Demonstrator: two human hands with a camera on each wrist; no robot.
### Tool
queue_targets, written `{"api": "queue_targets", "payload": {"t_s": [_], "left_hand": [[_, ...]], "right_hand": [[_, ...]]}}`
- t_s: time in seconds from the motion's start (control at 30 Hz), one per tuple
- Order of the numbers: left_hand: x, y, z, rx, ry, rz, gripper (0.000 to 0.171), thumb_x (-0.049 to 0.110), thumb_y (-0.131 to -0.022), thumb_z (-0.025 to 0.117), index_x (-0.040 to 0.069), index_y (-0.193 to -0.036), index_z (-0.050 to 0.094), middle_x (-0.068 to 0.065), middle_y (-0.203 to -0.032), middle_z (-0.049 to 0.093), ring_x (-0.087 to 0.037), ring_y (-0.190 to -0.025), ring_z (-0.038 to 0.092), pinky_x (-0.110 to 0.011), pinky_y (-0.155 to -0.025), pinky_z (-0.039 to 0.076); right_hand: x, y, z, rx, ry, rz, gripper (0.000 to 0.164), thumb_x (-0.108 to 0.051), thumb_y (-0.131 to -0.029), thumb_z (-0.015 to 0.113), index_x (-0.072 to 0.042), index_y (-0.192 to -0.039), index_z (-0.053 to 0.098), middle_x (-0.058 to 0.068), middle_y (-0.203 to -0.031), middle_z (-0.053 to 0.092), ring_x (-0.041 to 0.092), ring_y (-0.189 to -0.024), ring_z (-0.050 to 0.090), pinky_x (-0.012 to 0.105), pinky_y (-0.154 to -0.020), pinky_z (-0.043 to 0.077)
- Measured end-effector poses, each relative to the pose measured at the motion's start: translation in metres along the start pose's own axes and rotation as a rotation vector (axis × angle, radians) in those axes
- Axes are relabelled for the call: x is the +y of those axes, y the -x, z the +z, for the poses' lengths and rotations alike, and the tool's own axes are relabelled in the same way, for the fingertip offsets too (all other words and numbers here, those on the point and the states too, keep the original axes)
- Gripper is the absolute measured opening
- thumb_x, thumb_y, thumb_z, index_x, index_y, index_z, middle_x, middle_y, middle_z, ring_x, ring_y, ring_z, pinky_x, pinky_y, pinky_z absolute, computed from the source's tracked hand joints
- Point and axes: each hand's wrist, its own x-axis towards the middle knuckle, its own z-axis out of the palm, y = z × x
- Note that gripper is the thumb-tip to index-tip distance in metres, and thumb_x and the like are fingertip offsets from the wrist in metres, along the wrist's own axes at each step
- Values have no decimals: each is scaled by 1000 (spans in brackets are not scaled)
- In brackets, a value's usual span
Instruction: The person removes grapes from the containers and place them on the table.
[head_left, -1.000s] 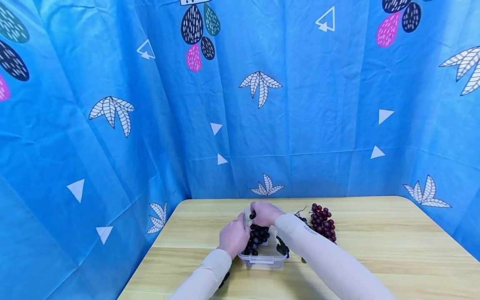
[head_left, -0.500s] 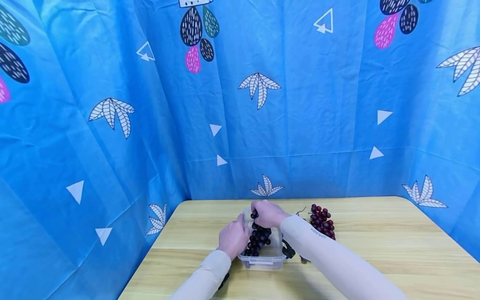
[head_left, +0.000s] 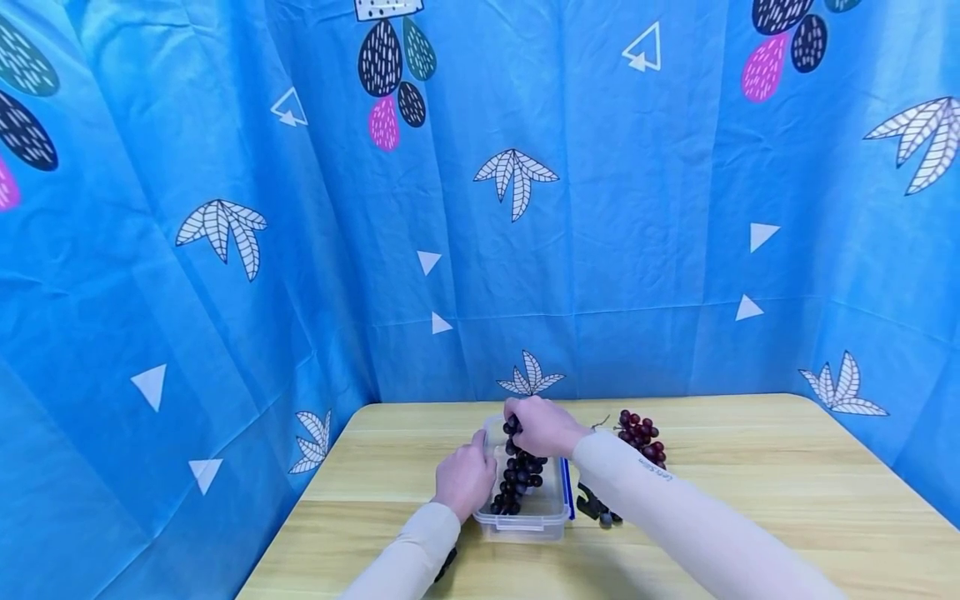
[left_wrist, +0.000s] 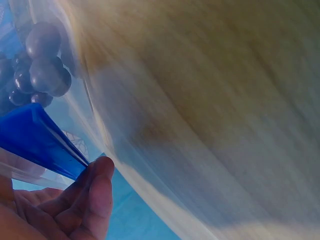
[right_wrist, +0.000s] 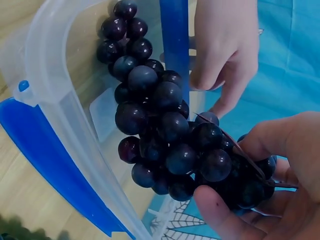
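Observation:
My right hand [head_left: 546, 425] holds the top end of a bunch of dark grapes [head_left: 520, 479] by its stem, thumb and fingers round it in the right wrist view. The bunch [right_wrist: 167, 122] slants down into a clear plastic food container [head_left: 525, 525] with blue side clasps. At the container's left side is my left hand [head_left: 463, 479], its fingers curled at the blue clasp [left_wrist: 37, 137] and holding that edge. Through the container wall, dark grapes [left_wrist: 47, 65] show in the left wrist view.
A bunch of red grapes [head_left: 639, 433] lies on the wooden table [head_left: 750, 492] to the right, partly behind my right forearm. More dark grapes [head_left: 609, 518] sit beneath that arm. Blue patterned curtain [head_left: 637, 208] hangs behind the table and along its left side.
My right hand and forearm have shifted slightly to the right, drawing the bunch's top end along. More of the dark grapes shows now. The left hand stays at the container.

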Motion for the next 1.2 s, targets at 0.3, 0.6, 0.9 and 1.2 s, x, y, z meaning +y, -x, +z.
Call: {"api": "queue_targets", "payload": {"t_s": [0.3,0.6,0.9,1.2], "left_hand": [[-1,1,2,12,10,4,48,31,-86,51,11,-130,50,-11,-91,67,-23,-70,63,-38,-53,47],[-2,1,2,12,3,4,48,32,-87,49,12,-131,50,-12,-92,68,-23,-68,63,-38,-50,46],[-1,2,2,-6,11,-4,49,32,-87,49,11,-132,48,-12,-97,68,-24,-74,64,-38,-54,49],[-1,1,0,-13,11,0,49,32,-89,50,10,-133,47,-13,-99,68,-22,-73,64,-37,-55,49]], "right_hand": [[3,7,-10,10,-4,5,27,-13,-78,67,-15,-104,60,-1,-92,62,11,-76,55,27,-64,46],[4,14,-22,28,0,-1,27,-11,-79,64,-17,-105,60,-2,-92,62,11,-71,53,26,-60,44],[7,19,-36,62,34,-11,29,-12,-78,66,-17,-106,60,-2,-95,63,10,-76,53,27,-62,44],[10,25,-54,100,23,-10,29,-11,-79,64,-19,-106,60,-5,-96,62,9,-70,52,24,-60,43]]}}
